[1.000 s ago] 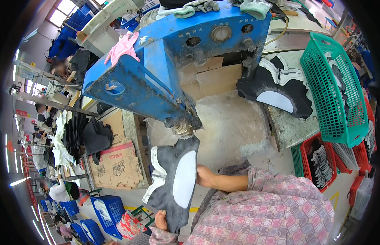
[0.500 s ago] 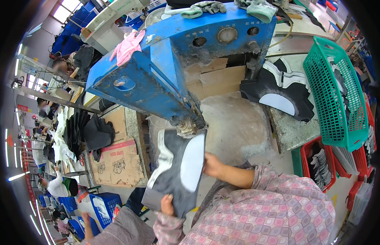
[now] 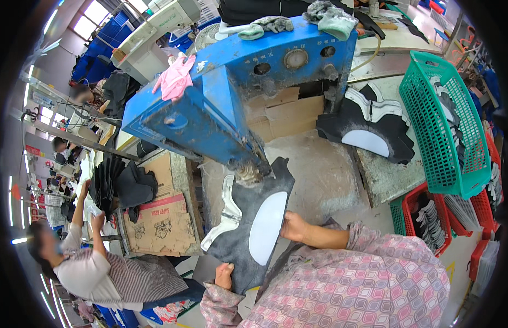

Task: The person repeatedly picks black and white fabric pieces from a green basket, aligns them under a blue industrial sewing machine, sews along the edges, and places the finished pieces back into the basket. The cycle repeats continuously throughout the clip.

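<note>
I hold a flat black shoe-upper piece (image 3: 248, 210) with a white oval patch and a white trim strip under the head of a blue press machine (image 3: 210, 115). My right hand (image 3: 294, 226) grips its right edge beside the white oval. At the near bottom edge my left hand (image 3: 224, 275) pinches the piece. Its far tip lies under the machine's metal punch (image 3: 248, 172). Both sleeves are pink patterned.
A stack of similar black pieces (image 3: 368, 134) lies on the stone bench to the right. A green basket (image 3: 448, 120) and red crates (image 3: 429, 218) hold more parts. Cardboard box (image 3: 161, 218) and dark pieces sit left. Another person (image 3: 95, 268) sits at lower left.
The black piece has been pushed further up under the punch and tilted. My right hand moved up along its right edge. A person has come into view at lower left.
</note>
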`<action>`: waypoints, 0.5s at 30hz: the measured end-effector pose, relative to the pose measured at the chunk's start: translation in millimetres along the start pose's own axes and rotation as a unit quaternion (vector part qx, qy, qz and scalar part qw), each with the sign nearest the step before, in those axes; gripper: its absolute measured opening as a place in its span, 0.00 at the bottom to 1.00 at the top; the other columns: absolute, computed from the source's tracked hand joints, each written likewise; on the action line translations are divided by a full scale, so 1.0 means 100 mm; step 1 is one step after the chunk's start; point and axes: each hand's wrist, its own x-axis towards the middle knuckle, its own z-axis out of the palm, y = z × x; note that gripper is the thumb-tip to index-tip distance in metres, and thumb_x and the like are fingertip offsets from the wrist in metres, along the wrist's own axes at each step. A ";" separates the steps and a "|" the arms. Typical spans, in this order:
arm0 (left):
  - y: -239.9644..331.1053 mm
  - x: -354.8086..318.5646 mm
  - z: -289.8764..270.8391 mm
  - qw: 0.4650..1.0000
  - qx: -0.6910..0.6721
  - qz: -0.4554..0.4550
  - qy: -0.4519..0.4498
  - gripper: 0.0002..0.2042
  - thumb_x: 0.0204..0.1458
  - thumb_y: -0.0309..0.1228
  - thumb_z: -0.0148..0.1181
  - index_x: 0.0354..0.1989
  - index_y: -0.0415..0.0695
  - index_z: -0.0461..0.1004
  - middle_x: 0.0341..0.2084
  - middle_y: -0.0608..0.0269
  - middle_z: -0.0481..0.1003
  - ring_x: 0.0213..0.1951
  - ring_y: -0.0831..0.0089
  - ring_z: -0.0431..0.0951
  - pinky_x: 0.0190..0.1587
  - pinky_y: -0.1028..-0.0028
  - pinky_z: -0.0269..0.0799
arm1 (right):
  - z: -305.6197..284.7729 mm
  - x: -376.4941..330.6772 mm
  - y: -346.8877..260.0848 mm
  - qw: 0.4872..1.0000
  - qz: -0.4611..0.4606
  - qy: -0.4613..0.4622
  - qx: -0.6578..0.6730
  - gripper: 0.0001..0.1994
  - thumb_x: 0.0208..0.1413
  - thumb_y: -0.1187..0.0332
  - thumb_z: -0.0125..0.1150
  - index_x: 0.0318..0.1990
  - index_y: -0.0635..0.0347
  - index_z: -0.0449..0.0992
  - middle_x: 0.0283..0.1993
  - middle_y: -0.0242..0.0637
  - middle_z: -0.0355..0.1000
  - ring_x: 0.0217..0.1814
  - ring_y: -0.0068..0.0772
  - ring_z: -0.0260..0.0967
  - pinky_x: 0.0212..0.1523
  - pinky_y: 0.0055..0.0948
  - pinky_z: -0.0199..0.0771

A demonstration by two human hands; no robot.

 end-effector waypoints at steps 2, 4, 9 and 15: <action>-0.05 0.02 -0.04 0.996 0.083 0.023 -0.015 0.09 0.44 0.30 0.48 0.27 0.36 0.69 0.26 0.63 0.71 0.30 0.74 0.69 0.37 0.77 0.64 | -0.09 -0.09 -0.09 0.999 -0.005 -0.032 -0.028 0.12 0.51 0.65 0.46 0.41 0.60 0.68 0.41 0.34 0.68 0.44 0.30 0.64 0.47 0.33 0.62; -0.16 0.12 0.01 0.998 0.002 -0.024 -0.060 0.12 0.43 0.31 0.46 0.31 0.34 0.69 0.29 0.60 0.71 0.33 0.71 0.70 0.39 0.74 0.64 | -0.26 -0.28 -0.24 0.978 -0.125 0.088 -0.144 0.17 0.51 0.60 0.46 0.46 0.58 0.63 0.46 0.35 0.65 0.49 0.32 0.60 0.49 0.35 0.59; -0.26 0.69 0.74 0.974 0.089 -0.022 -0.208 0.18 0.43 0.35 0.44 0.36 0.33 0.66 0.34 0.56 0.70 0.35 0.68 0.71 0.41 0.74 0.64 | -0.58 -1.06 -0.58 0.988 -0.122 0.092 0.037 0.33 0.47 0.39 0.37 0.53 0.55 0.56 0.54 0.38 0.58 0.54 0.36 0.55 0.51 0.42 0.54; 0.48 0.99 2.24 0.898 0.106 0.042 -0.424 0.11 0.43 0.33 0.44 0.24 0.37 0.66 0.23 0.63 0.68 0.28 0.75 0.67 0.34 0.77 0.62 | -0.12 -2.65 -1.19 0.911 -0.388 0.024 -0.137 0.30 0.51 0.42 0.32 0.54 0.53 0.54 0.54 0.39 0.58 0.51 0.40 0.59 0.47 0.43 0.61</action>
